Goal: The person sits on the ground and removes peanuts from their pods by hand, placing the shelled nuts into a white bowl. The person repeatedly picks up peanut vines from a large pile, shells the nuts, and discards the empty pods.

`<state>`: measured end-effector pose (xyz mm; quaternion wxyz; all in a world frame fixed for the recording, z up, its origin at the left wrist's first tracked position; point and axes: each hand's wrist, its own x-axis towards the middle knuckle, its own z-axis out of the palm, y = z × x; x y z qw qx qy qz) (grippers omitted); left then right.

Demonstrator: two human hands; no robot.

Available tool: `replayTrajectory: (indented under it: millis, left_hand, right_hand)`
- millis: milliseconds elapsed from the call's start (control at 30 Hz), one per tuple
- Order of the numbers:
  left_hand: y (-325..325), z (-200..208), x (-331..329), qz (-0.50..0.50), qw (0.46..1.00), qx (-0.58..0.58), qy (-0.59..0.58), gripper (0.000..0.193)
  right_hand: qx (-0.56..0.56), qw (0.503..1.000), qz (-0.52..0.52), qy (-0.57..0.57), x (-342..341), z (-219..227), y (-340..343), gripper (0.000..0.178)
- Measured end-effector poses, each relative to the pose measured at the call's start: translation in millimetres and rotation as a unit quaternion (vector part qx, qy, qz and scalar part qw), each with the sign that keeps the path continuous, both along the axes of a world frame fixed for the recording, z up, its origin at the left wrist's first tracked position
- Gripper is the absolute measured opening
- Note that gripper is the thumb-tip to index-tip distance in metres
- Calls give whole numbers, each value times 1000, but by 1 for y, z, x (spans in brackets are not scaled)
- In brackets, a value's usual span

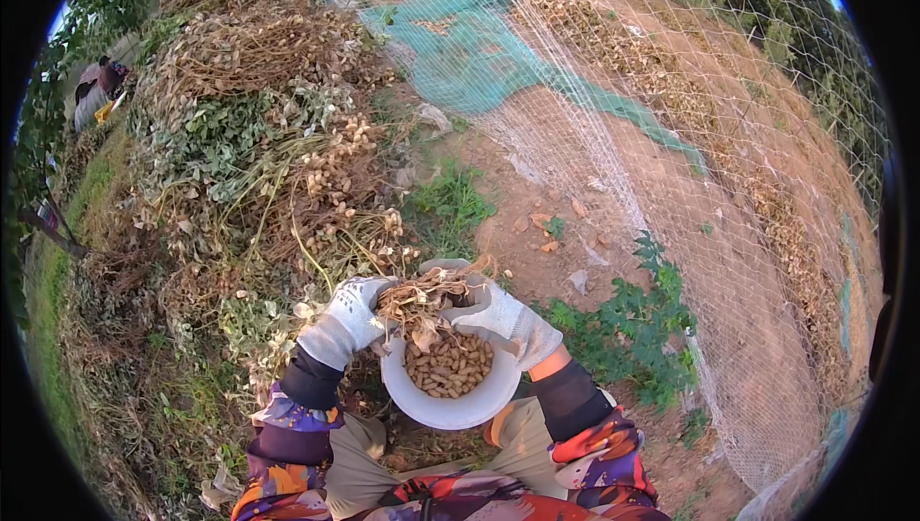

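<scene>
- Through the head view, my only feed, I take the basin as the dial's centre: the dried peanut-vine clump sits between the hands, from 11 to 12 o'clock, over the basin's far side.
- The gloved left hand is at 10 o'clock, its fingers curled in on the clump's left edge and holding it.
- The gloved right hand is at 1 o'clock, fingers bent in toward the stalks; its fingertips are partly lost in shadow, so I can't tell how tightly they close.
- I judge the clump light for its bulk — springy, tangled stems with brittle leaves that would crumble under a hard squeeze.
- I'd take hold where the stems bunch thickest, since a loose leaf end would probably snap off; the gloves should grip the rough stems well.
- The white plastic basin, low between the knees, holds a layer of loose peanuts; those look hard-shelled and dry, apt to roll — a pinch suits them, though a crushing one might crack the shells.
- The heap of uprooted peanut plants fills 9 to nearly 12 o'clock; its stems look interlocked, so one pulled low would likely drag its neighbours.
</scene>
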<state>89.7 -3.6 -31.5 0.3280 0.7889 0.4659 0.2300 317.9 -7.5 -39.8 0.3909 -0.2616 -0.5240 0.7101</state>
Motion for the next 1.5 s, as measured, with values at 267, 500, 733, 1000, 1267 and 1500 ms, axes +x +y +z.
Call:
replayTrajectory:
  millis: [267,500,733,1000,1267,1500]
  left_hand:
    - [-2,7,1,30,995,-70,67,42]
    - [-5,13,-3,35,985,-168,11,43]
    - [-4,5,-10,37,991,-128,26,42]
    - [-1,-3,-14,15,994,-86,68,45]
    - [-7,3,-15,21,995,-60,79,40]
    - [-8,14,-9,1,992,-62,111,36]
  right_hand:
    - [-8,991,-45,-129,-14,-26,2,44]
    - [43,997,-18,-64,-19,-7,-7,44]
    - [-115,986,90,82,-14,8,-7,53]
    - [-100,992,75,-27,-12,-5,-4,54]
    - [-97,992,83,20,-5,-24,0,48]
    - [159,954,36,-252,-8,-40,13,42]
